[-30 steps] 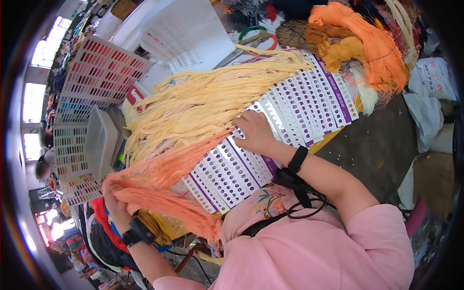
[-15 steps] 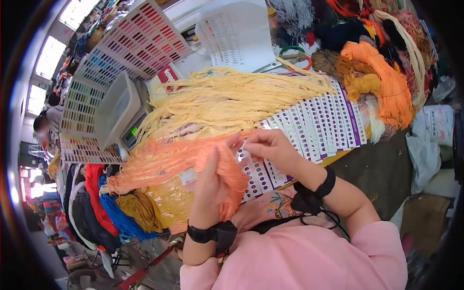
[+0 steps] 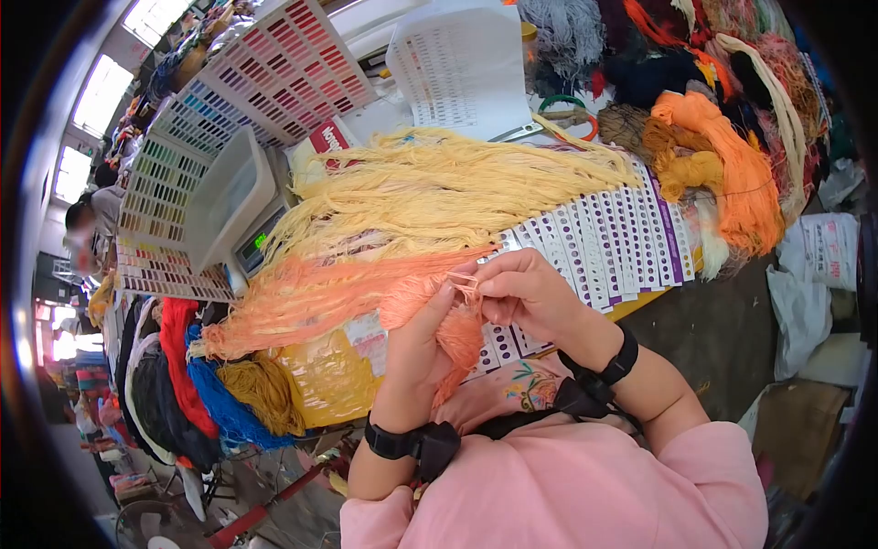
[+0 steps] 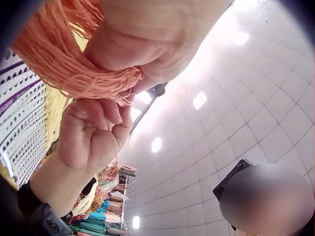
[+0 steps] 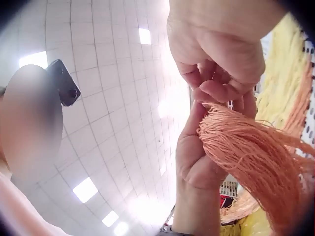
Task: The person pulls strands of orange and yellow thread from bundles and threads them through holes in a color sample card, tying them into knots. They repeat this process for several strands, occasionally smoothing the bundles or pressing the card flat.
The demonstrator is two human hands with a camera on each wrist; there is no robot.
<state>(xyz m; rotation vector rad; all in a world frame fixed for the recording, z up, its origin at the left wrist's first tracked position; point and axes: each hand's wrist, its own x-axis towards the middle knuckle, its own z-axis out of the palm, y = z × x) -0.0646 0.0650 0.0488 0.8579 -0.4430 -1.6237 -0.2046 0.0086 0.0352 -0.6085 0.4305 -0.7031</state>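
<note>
Head view: shows at the left a folded white chart of coloured thread samples (image 3: 169, 174), with a white plastic tub (image 3: 224, 192) tilted beside it and a scale with green digits (image 3: 256, 242) next to the tub. Shows below, hanging at the table edge, red yarn (image 3: 183, 357), blue yarn (image 3: 219, 412) and ochre yarn (image 3: 261, 393). Spreads loose coral yarn (image 3: 293, 302) over the table farther right, beside a broad layer of pale yellow yarn (image 3: 412, 192). Grips with the left hand (image 3: 416, 343) a coral yarn bundle (image 3: 459, 339), fingers curled round it, near the front edge of the table; cannot tell the exact lie of the hidden fingertips. Pinches with the right hand (image 3: 535, 288) fine strands at the top of the bundle, thumb and fingers narrow and almost touching the left hand. Lays out right of this overlapping white cards with purple bands and dark round spots (image 3: 613, 238), partly under the pale yellow yarn. Shows beyond them a bright orange skein (image 3: 732, 174) and, at far right, white plastic bags (image 3: 823, 256).
</note>
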